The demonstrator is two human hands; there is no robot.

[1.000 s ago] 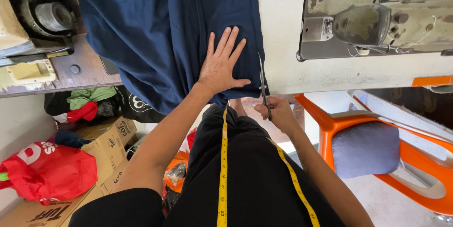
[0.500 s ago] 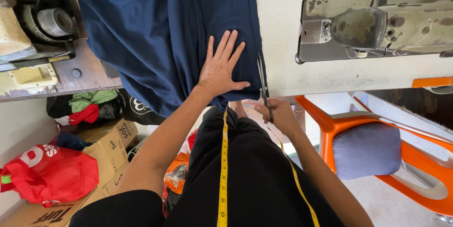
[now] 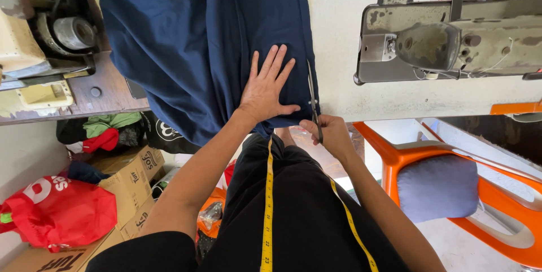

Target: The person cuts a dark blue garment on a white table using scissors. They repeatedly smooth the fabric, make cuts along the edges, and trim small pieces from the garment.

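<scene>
A white table (image 3: 339, 35) fills the upper part of the view, its near edge running just above the person's lap. A wide navy cloth (image 3: 192, 40) lies over it and hangs down past that edge; its right edge runs straight, with bare tabletop to the right of it. Farther right lies a worn grey sewing machine (image 3: 451, 40), well apart from the cloth. An orange chair (image 3: 480, 193) with a blue cushion stands at lower right, open floor around it. At left, a second machine (image 3: 39, 35) sits on a darker bench, with cardboard boxes (image 3: 130, 181) and a red bag (image 3: 56, 210) crowding the floor below.

The left hand (image 3: 265, 91) lies flat on the cloth, fingers spread, near its right edge. The right hand (image 3: 327, 133), just off the table's edge, grips scissors (image 3: 312, 99) whose blades lie along the cloth's right edge, nearly closed. The two hands sit close but apart. A yellow tape measure (image 3: 268, 204) hangs down the dark lap.
</scene>
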